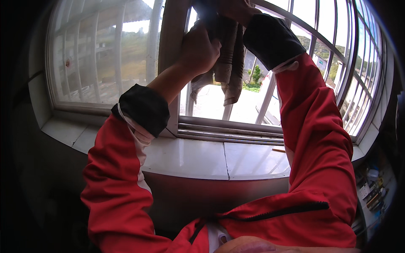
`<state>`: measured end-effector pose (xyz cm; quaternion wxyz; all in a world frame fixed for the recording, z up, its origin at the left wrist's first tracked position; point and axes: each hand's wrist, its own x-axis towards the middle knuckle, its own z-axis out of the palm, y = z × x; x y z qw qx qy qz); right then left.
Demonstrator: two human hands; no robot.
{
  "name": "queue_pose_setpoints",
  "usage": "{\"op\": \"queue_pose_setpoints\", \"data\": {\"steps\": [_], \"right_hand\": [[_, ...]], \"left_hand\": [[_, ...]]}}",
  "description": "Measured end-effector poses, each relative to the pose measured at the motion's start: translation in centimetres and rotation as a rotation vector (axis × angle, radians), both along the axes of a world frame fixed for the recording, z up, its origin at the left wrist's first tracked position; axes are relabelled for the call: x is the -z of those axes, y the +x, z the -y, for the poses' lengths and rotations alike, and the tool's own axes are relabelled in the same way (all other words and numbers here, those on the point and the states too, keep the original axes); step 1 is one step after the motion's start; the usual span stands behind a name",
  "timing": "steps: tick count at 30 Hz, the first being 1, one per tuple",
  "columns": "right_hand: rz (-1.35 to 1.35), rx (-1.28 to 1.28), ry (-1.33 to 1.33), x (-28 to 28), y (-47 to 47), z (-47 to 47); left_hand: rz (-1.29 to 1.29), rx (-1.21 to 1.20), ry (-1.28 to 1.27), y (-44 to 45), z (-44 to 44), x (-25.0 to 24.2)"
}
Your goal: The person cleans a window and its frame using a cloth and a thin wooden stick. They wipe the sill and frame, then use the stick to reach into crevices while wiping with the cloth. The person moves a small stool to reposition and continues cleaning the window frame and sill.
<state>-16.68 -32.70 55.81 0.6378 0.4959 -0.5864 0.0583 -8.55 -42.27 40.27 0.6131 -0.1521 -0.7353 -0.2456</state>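
Observation:
A grey-brown towel (229,64) hangs in folds in front of the window, its lower ends loose above the sill. My left hand (201,47) is closed around the towel's left side, next to the upright window frame (173,41). Higher up, at the top edge of the view, my right hand (237,11) grips the upper part of the towel. Shadow and the picture's edge partly hide its fingers. Both arms are raised, with red sleeves and dark turned-back cuffs.
White metal bars (265,98) stand outside the window. A sliding glass pane (104,57) covers the left side. Below runs a white tiled sill (190,156) with a thin brown stick (278,150) on it. Assorted small items (375,193) lie at the lower right.

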Motion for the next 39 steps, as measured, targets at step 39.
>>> {"op": "queue_pose_setpoints", "data": {"steps": [39], "right_hand": [[0.155, -0.053, 0.028, 0.5, 0.5, -2.9]], "left_hand": [[0.065, -0.040, -0.176, 0.3, 0.1, 1.2]]}}
